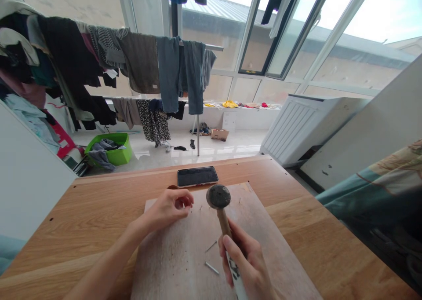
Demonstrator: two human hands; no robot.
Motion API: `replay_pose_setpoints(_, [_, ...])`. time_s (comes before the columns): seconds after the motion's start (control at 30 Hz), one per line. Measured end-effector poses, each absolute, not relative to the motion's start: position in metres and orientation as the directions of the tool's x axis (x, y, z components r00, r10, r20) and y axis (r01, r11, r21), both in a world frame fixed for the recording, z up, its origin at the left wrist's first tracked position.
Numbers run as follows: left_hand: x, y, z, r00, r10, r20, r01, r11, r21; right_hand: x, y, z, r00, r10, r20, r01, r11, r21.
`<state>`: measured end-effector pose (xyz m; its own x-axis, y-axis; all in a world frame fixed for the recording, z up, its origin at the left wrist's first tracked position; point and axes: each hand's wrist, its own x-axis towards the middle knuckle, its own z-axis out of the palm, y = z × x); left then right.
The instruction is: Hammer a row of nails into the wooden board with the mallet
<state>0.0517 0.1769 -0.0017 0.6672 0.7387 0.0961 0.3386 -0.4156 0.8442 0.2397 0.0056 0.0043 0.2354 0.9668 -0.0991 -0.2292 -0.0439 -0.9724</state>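
My right hand [245, 256] is wrapped round the handle of a hammer [219, 197]. Its round dark head is raised over a pale wooden board [174, 251]. My left hand [171, 205] rests at the board's far left part, fingers curled and thumb close to the forefinger; whatever may be between the tips is too small to tell. Just right of those fingers a thin nail [201, 207] stands up from the board, and another nail [240, 200] stands beyond the hammer head. Two loose nails lie nearer me: a thin nail [211, 246] and a thicker nail [211, 268].
A phone [198, 176] lies on the wooden table [82, 221] past the board. Partly hidden behind my left hand is a brown rounded object [172, 187]. Beyond the table are hanging clothes [141, 62], a green tub [121, 152] and a white ribbed unit [296, 124].
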Motion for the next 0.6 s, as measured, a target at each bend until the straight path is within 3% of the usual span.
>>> replay_pose_setpoints(0.27, [0.051,0.17,-0.009,0.647,0.76,0.064,0.338,-0.361,0.869,0.239,0.006,0.007,0.188,0.977,-0.105,-0.222,-0.062,-0.973])
replay_pose_setpoints(0.6, [0.052,0.169,-0.015,0.651,0.755,0.076,0.328,-0.37,0.869,0.24,0.011,0.008,0.007,0.99,-0.142,-0.245,-0.136,-0.96])
